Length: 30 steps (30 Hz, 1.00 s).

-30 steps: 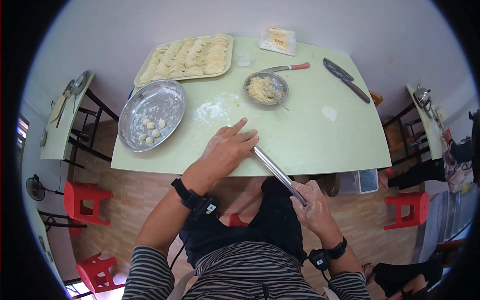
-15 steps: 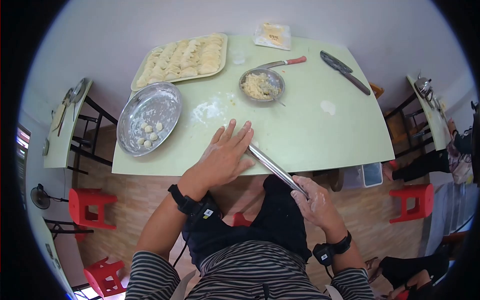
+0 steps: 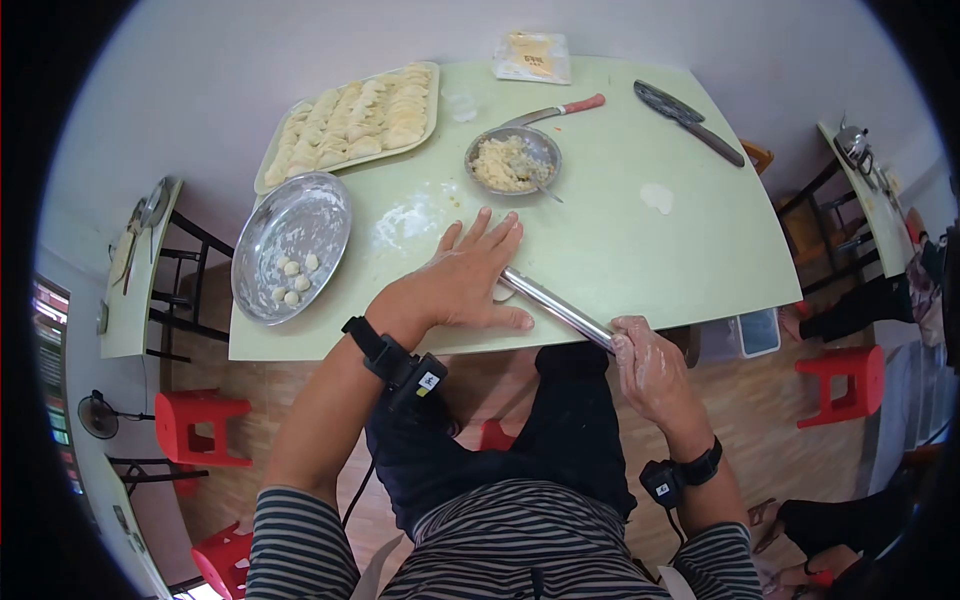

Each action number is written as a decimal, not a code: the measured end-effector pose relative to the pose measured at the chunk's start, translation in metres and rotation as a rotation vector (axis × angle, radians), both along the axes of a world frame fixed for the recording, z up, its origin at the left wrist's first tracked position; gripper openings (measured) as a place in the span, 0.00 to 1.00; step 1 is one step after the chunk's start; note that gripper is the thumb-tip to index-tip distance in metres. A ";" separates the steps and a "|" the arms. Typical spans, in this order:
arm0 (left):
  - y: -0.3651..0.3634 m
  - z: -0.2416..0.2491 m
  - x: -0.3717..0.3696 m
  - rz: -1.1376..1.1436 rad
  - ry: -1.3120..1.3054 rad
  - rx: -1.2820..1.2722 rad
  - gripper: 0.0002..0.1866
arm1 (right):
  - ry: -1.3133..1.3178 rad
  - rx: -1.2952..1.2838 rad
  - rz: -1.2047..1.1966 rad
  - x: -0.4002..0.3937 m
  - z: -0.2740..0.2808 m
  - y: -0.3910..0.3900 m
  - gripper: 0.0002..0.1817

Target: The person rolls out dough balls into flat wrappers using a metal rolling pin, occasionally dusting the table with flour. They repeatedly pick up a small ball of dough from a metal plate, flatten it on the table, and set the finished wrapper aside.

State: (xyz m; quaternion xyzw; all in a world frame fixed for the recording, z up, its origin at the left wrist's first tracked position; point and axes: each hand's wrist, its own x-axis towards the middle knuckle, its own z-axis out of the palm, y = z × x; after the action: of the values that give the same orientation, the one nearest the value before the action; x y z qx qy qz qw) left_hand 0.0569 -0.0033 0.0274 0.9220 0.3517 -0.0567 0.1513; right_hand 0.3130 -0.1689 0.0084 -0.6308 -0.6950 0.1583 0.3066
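Observation:
My left hand (image 3: 465, 275) has its fingers spread over the table near the front edge, at the far end of a metal rolling rod (image 3: 560, 308). Wrapped round the rod's near end is my right hand (image 3: 650, 370), dusted with flour. A thin dough piece (image 3: 503, 291) shows partly beside my left hand, under the rod's tip; the rest of it is hidden. Another flat round wrapper (image 3: 657, 198) lies on the right of the table. Several small dough balls (image 3: 291, 268) rest in a floured metal basin (image 3: 325, 215) at the left.
A tray (image 3: 432, 100) of dumplings stands at the back left. A bowl of filling (image 3: 515, 160), a red-handled knife (image 3: 555, 112), a packet (image 3: 532, 58) and dark utensils (image 3: 690, 125) are on the table (image 3: 720, 260). Red stools (image 3: 842, 385) and other people's legs (image 3: 860, 310) show beyond.
My left hand has shifted slightly forward and right, fingers wider apart. The rod's near end has moved up and right with my right hand, and the dough piece shows more. The view has shifted slightly.

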 end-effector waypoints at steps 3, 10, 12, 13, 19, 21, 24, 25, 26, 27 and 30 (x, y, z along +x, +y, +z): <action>0.004 0.000 0.002 0.007 0.005 -0.017 0.70 | -0.055 0.071 -0.021 -0.002 0.003 0.004 0.10; -0.005 -0.005 -0.002 0.081 -0.154 -0.009 0.66 | 0.054 -0.182 -0.123 0.004 -0.004 0.010 0.13; -0.019 -0.010 -0.010 0.164 -0.260 0.008 0.61 | 0.163 -0.240 -0.151 0.001 0.003 0.009 0.15; -0.025 -0.011 -0.013 0.159 -0.259 0.005 0.61 | 0.274 -0.312 -0.169 -0.001 0.005 0.006 0.16; -0.052 -0.007 -0.034 0.177 -0.246 0.175 0.47 | 0.128 0.025 0.007 -0.006 -0.006 -0.010 0.14; -0.058 -0.009 -0.040 0.169 -0.298 0.206 0.40 | 0.096 0.059 0.045 -0.008 -0.005 -0.017 0.14; -0.063 -0.012 -0.045 0.171 -0.365 0.196 0.35 | 0.068 0.077 0.070 -0.011 -0.005 -0.026 0.15; -0.063 -0.014 -0.045 0.171 -0.365 0.195 0.35 | 0.073 0.065 0.059 -0.012 -0.005 -0.028 0.16; -0.061 -0.016 -0.045 0.170 -0.410 0.214 0.33 | 0.072 0.065 0.060 -0.013 -0.005 -0.029 0.16; -0.060 -0.018 -0.045 0.168 -0.455 0.234 0.30 | 0.096 0.069 0.060 -0.013 -0.006 -0.029 0.16; -0.058 -0.017 -0.043 0.141 -0.504 0.246 0.29 | 0.129 0.073 0.076 -0.011 -0.008 -0.028 0.17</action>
State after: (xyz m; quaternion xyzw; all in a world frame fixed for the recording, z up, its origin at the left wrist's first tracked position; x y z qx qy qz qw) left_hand 0.0142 -0.0611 0.0104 0.8917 0.3706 0.2280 0.1245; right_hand 0.3024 -0.1971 0.0003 -0.5806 -0.7027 0.1847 0.3675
